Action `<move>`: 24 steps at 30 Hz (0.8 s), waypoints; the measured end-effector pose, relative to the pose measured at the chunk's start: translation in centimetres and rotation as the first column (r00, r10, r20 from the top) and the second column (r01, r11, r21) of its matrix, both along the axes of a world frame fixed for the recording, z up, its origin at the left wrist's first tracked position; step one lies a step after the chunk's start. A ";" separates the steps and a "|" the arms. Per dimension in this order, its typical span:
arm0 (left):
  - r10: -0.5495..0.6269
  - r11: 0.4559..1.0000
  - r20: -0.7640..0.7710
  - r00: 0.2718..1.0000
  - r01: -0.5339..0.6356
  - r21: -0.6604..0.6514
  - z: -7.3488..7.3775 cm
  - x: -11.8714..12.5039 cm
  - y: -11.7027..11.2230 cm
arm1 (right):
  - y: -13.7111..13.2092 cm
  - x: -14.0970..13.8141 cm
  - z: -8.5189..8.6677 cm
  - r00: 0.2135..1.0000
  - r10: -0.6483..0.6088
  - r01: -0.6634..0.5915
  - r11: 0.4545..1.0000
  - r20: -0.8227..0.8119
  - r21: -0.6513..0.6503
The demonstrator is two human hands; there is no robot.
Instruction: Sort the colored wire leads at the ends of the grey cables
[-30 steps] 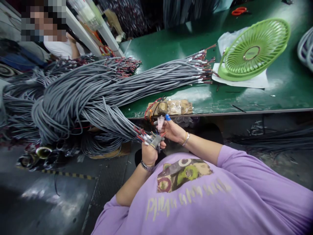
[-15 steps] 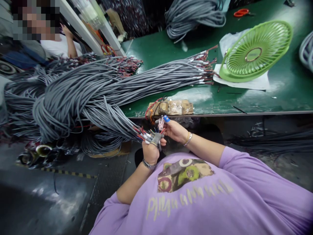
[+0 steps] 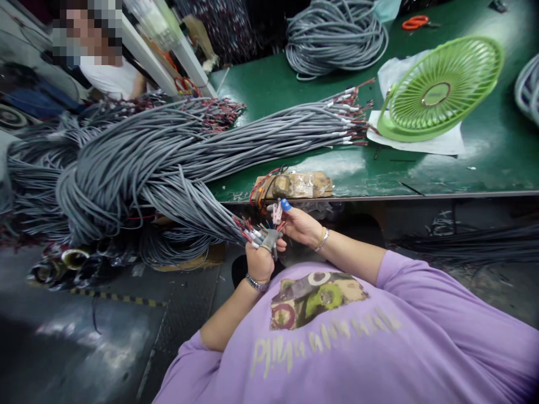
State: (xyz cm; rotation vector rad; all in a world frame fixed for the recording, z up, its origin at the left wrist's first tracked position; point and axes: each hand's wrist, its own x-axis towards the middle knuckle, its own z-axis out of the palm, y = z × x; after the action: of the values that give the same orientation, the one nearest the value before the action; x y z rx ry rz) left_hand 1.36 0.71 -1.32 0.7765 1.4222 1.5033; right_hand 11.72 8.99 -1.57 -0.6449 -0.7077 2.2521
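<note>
Low in front of the bench edge, my left hand (image 3: 259,262) is closed around a grey cable end. A dull grey wrap covers part of its fingers. Thin coloured wires (image 3: 272,225) fan out above that grip. My right hand (image 3: 302,225), with a blue cover on one fingertip, is closed at the tips of these wires. A pale pinkish-white piece (image 3: 277,212) shows at its fingers; whether it is a wrapped finger or a held part I cannot tell. Beside my left hand hang several grey cables (image 3: 202,207) with white sleeves and red and black wire ends.
A large heap of grey cables (image 3: 113,157) covers the left of the green bench (image 3: 362,174). A wooden block (image 3: 309,184) lies at the edge. Behind are a green fan (image 3: 438,92), a cable coil (image 3: 332,39) and orange-handled scissors (image 3: 415,23). A co-worker (image 3: 110,76) is at upper left.
My hands stay almost in place, with only slight finger movement at the wires. The co-worker has shifted right, and the raised forearm is lower.
</note>
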 end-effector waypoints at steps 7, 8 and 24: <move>-0.056 0.998 -0.015 0.998 0.056 0.041 -0.1 -0.8 -1.0 | 0.6 2.0 -1.0 0.961 0.270 -0.266 0.962 0.065 -0.056; -0.074 0.996 -0.037 0.997 0.075 0.040 -0.2 -1.0 -1.2 | 0.6 2.3 -1.0 0.947 0.304 -0.303 0.953 0.105 -0.025; -0.450 0.886 -0.254 0.856 0.392 -0.246 0.4 -2.7 -1.0 | -1.3 2.9 0.0 0.941 0.019 -0.211 0.816 0.339 0.539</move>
State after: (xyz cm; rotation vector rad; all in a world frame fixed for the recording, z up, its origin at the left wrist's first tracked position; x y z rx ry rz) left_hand -1.33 -0.26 -0.94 1.1552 1.4672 0.9230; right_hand 14.66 7.69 -1.62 -0.6763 -1.5496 1.8946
